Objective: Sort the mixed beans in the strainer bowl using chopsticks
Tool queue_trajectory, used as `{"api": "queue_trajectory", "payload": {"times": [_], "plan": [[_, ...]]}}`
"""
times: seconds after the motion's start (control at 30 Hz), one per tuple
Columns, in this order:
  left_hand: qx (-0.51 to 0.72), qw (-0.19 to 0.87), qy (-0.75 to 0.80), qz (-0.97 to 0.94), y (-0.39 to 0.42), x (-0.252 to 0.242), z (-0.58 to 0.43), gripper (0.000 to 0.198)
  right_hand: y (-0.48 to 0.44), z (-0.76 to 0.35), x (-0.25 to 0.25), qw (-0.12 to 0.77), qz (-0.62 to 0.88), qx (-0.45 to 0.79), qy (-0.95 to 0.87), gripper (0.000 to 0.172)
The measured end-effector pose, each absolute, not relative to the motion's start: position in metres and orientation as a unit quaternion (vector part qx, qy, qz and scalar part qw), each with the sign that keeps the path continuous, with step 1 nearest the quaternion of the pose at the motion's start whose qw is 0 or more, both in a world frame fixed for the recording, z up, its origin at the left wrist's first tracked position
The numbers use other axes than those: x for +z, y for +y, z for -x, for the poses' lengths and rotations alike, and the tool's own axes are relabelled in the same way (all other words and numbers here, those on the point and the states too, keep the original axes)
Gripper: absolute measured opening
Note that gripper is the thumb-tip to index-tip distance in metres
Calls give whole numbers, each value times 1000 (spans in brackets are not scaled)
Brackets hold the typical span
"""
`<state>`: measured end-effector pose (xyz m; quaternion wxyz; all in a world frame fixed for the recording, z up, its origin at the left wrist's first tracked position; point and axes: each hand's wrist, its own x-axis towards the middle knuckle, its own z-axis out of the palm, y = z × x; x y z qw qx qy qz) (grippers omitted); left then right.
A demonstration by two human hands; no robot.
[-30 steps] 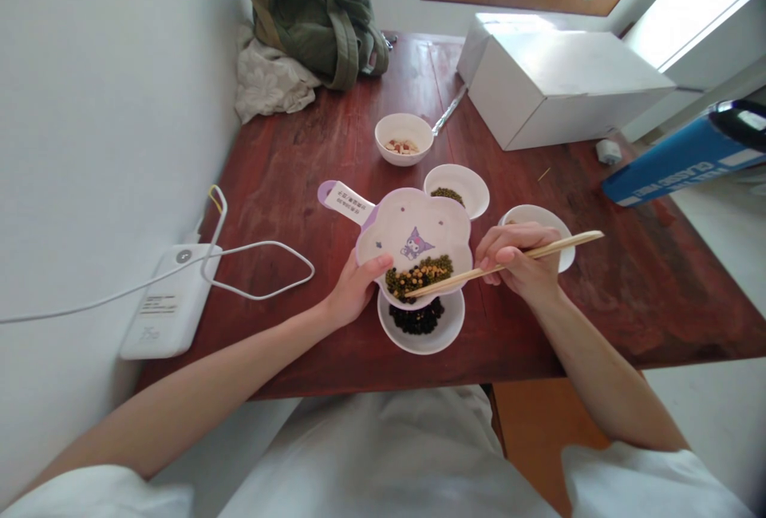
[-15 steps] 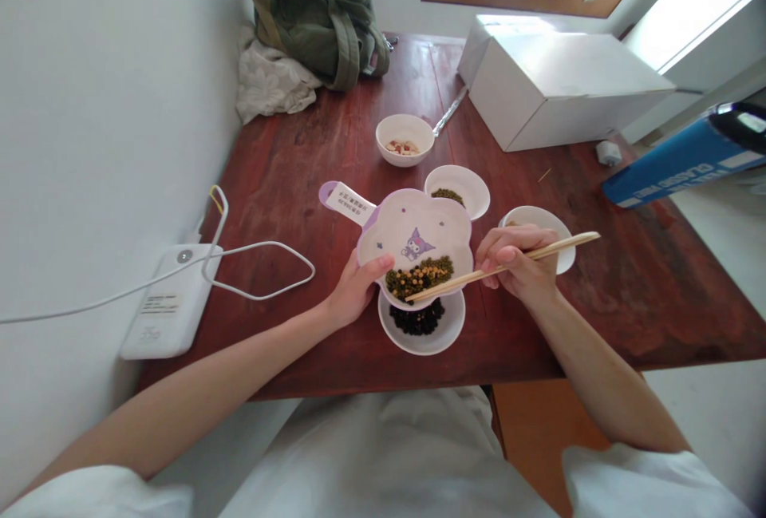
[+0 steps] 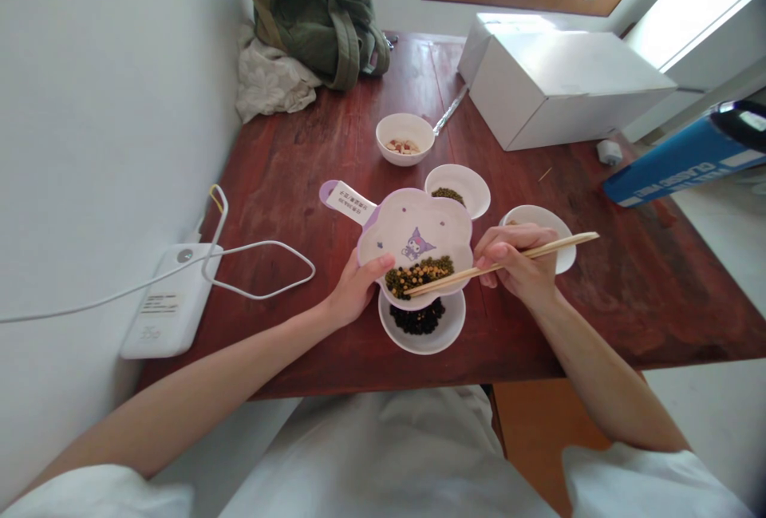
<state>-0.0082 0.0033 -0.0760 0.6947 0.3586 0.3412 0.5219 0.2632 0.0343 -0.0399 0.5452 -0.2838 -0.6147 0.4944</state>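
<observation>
My left hand [image 3: 357,288] grips the edge of a flower-shaped white and purple plate [image 3: 440,223] with a short handle, thumb on top. Mixed beans [image 3: 419,274], green, yellowish and dark, lie along the plate's near side. In my right hand [image 3: 519,261] are wooden chopsticks [image 3: 556,247], closed around by the fingers, their tips among the beans. Partly under the plate stands a white bowl [image 3: 422,344] of black beans [image 3: 417,320]. Behind the plate is a bowl [image 3: 475,192] with green beans [image 3: 448,195]. Another white bowl [image 3: 566,251] is partly hidden by my right hand.
Farther back stands a bowl [image 3: 405,128] with pale and reddish pieces. A white box [image 3: 562,87], a blue bottle [image 3: 676,159] and a small white plug [image 3: 609,152] are at the right. A green bag [image 3: 317,15] lies at the back left; a power bank [image 3: 171,302] with cable is left.
The chopstick tips have moved very slightly up and left among the beans. My left hand and the plate stay in place.
</observation>
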Motion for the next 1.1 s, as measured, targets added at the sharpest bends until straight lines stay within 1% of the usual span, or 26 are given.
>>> {"api": "queue_trajectory", "payload": {"times": [0.13,0.23,0.5,0.63,0.93,1.1], "plan": [[524,692,343,-359,3,-76,8,82,33,-260,-37,545,274,487,-625,28],[526,690,342,-360,3,-75,7,81,33,-259,-35,541,267,477,-639,27],[524,693,338,-363,4,-74,7,81,37,-264,-41,542,238,481,-647,30],[527,692,335,-362,3,-73,7,80,42,-266,-42,545,220,485,-648,33],[528,692,337,-359,3,-69,5,79,45,-272,-38,525,252,488,-650,42],[535,686,344,-353,2,-69,5,83,46,-271,-39,533,252,494,-639,41]]}}
